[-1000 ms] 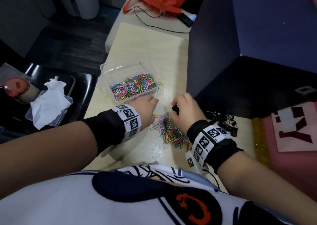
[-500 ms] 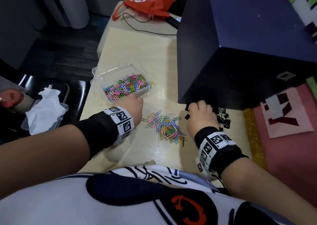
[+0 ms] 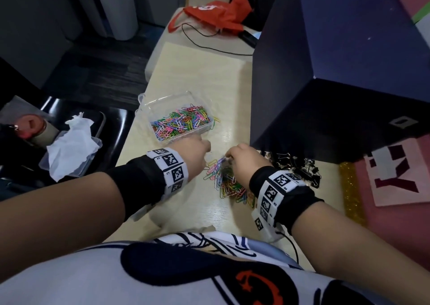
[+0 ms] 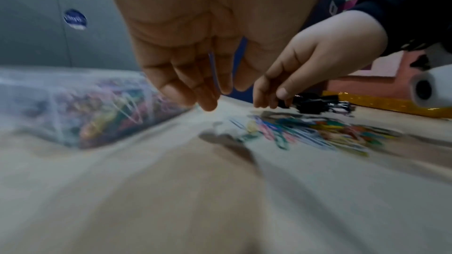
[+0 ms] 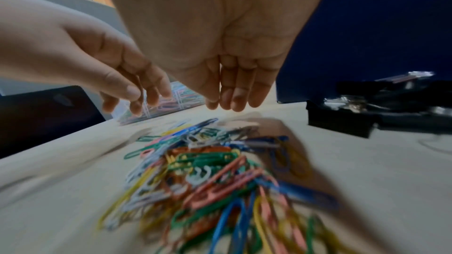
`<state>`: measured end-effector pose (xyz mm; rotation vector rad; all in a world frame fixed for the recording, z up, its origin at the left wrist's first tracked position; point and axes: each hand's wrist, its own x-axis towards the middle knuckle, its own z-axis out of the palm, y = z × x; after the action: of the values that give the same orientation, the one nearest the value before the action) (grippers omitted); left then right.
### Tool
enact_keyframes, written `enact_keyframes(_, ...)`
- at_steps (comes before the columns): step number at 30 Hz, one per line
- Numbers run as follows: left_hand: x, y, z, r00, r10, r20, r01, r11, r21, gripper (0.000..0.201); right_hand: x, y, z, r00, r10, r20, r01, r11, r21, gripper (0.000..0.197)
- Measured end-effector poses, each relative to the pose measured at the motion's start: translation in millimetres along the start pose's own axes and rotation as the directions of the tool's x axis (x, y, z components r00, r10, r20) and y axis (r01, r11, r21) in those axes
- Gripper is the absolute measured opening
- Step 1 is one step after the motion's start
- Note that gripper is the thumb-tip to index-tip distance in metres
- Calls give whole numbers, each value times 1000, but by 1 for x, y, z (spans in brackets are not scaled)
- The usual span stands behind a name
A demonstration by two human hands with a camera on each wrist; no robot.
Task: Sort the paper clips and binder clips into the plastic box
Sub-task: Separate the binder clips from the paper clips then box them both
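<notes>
A clear plastic box (image 3: 149, 102) on the pale table holds many coloured paper clips (image 3: 181, 123). A loose pile of paper clips (image 3: 229, 182) lies nearer me, also in the right wrist view (image 5: 208, 165). Black binder clips (image 3: 295, 168) are heaped to its right, against the dark box. My left hand (image 3: 194, 152) hovers between the plastic box and the pile; a thin blue paper clip (image 4: 214, 76) shows between its thumb and fingers. My right hand (image 3: 242, 159) is over the pile's far end, its fingers (image 5: 232, 101) straight, pointing down and holding nothing.
A big dark blue box (image 3: 337, 76) stands on the right of the table, close behind the binder clips. A black chair (image 3: 109, 128) with a tissue-filled tray (image 3: 72, 146) stands to the left. A red bag (image 3: 216, 14) and a black cable (image 3: 209, 46) lie at the far end.
My right hand has moved left from the binder clips to the paper clip pile. The left hand has stayed by the box's near edge.
</notes>
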<state>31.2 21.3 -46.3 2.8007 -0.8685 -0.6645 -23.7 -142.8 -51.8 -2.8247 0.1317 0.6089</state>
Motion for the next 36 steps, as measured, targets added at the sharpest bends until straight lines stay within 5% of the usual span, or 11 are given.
enact_keyframes(5, 6, -23, -26, 972, -19, -232, 59, 985, 163, 30, 31, -10, -17, 998, -53, 31, 54, 997, -50, 48)
enact_keyframes(20, 24, -52, -31, 983, -109, -147, 151, 938, 311, 13, 68, -26, -31, 950, -82, 303, 181, 932, -315, 81)
enact_keyframes(24, 26, -47, -32, 982, -136, -134, 166, 954, 248, 20, 38, -23, -18, 946, -130, 298, 218, 934, -284, 88)
enact_keyframes(32, 24, -20, -30, 994, -77, -77, 90, 979, 180, 31, -22, -14, 4, 951, -204, 231, 245, 956, -162, 68)
enact_keyframes(36, 24, -3, -19, 997, 10, -80, 3, 988, 154, 29, -31, -6, -3, 995, -89, 34, 86, 993, 82, 58)
